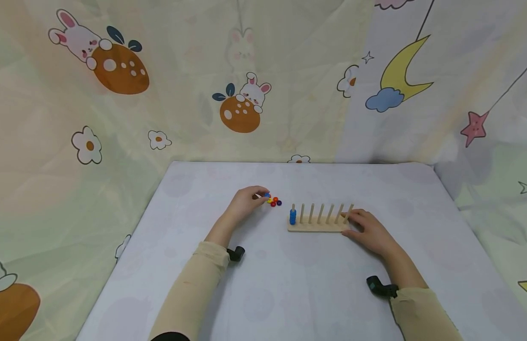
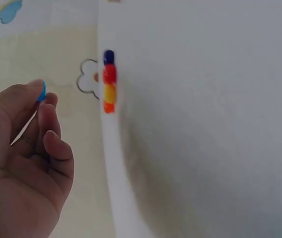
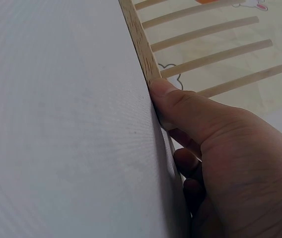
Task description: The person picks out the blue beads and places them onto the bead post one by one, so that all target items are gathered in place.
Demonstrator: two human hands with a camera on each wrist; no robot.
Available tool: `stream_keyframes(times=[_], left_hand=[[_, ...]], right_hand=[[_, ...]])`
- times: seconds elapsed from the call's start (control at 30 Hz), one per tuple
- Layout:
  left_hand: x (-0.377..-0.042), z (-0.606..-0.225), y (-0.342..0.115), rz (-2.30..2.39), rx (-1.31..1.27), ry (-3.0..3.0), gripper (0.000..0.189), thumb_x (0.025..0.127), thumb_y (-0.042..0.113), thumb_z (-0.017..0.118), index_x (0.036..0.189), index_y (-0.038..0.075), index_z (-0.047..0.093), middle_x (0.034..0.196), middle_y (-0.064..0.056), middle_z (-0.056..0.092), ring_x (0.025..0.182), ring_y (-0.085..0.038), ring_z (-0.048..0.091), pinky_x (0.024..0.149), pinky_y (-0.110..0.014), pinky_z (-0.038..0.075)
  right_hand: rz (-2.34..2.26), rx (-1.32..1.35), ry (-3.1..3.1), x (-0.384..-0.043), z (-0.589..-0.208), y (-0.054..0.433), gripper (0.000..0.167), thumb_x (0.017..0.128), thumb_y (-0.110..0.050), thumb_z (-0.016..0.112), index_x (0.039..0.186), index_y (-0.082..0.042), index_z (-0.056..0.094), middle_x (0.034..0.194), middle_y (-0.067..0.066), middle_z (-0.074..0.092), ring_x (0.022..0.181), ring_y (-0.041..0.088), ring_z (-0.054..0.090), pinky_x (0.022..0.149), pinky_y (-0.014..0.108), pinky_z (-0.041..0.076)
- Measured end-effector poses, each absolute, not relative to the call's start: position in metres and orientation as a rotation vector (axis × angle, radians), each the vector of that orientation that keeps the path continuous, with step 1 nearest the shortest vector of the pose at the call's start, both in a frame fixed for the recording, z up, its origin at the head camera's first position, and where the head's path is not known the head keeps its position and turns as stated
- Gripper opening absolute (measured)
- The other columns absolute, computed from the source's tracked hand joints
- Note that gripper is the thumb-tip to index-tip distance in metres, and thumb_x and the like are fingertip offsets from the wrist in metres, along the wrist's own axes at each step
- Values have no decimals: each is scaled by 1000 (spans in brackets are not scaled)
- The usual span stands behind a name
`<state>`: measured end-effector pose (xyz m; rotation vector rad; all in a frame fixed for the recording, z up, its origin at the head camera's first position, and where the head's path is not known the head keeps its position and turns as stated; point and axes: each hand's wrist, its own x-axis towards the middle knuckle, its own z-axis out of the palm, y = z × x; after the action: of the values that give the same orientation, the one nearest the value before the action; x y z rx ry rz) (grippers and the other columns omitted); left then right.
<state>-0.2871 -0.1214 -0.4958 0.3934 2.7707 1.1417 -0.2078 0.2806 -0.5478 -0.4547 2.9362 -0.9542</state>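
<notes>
My left hand pinches a small blue bead between thumb and index finger, raised over the table in the left wrist view. Right by its fingertips lies a little group of loose beads in red, orange, yellow and dark blue. A wooden peg rack with several upright pegs stands to the right of them. Blue beads are stacked on its leftmost peg; the other pegs are bare. At the rack's right end my right hand grips the base, thumb on the near edge.
A white-covered table carries everything. Behind it hangs a patterned cloth with rabbits, flowers and a moon, meeting the table's far edge. Small black wrist cameras are strapped at both sleeves.
</notes>
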Motion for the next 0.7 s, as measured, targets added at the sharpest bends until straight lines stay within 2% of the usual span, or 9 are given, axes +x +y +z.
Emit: stream_keyframes(times=[0.17,0.47,0.7], left_hand=[[-278,-482,-109,1216,477,2736,33,94,29,69,125,19,68,112,6,67,99,-17,59,78,-31,53],[-255,-461,-87,1322,648,2659,29,95,34,67,122,24,69,111,11,67,96,-12,60,77,-28,54],[-247,-459,-75,1328,738,2630,25,95,38,66,119,30,69,108,14,66,93,-10,59,74,-28,53]], right_hand=[[-958,-453,2936,-208,-548,280,60,88,-44,72,137,-12,57,136,12,53,134,38,42,108,60,34],[-959,-451,2937,-207,-547,280,60,88,-44,72,137,-13,57,135,12,53,134,38,42,108,60,34],[-961,-441,2934,-207,-546,279,60,88,-43,72,137,-13,56,136,12,53,134,38,42,108,60,33]])
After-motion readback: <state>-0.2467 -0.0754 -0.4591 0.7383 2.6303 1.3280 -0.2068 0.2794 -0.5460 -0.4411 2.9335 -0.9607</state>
